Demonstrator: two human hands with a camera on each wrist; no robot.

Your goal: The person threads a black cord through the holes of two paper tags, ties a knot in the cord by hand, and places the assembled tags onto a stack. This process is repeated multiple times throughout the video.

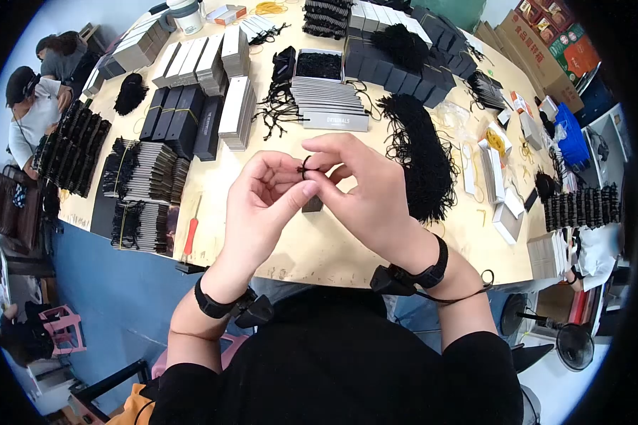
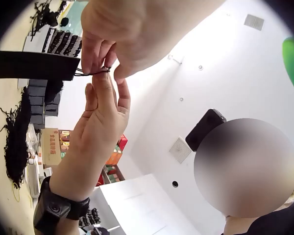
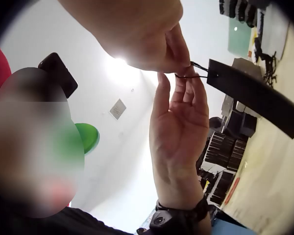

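A black hang tag (image 3: 255,95) dangles by a thin black cord (image 3: 193,76) looped through a hole near its end. In the head view, both hands meet over the table's front part. My left hand (image 1: 259,205) holds the cord at its fingertips, its thumb stretched toward the other hand. Thumb and forefinger of my right hand (image 1: 365,188) pinch the cord, which makes a small loop above them. From the left wrist view, the tag (image 2: 36,66) extends away from the fingers, its face dark and plain.
Beyond the hands stand a row of grey tags (image 1: 329,103) and a box of black cords (image 1: 320,65). A heap of black cords (image 1: 425,156) lies to the right. Stacked tags (image 1: 145,173), dark boxes (image 1: 179,120) and a red-handled screwdriver (image 1: 191,234) are at left.
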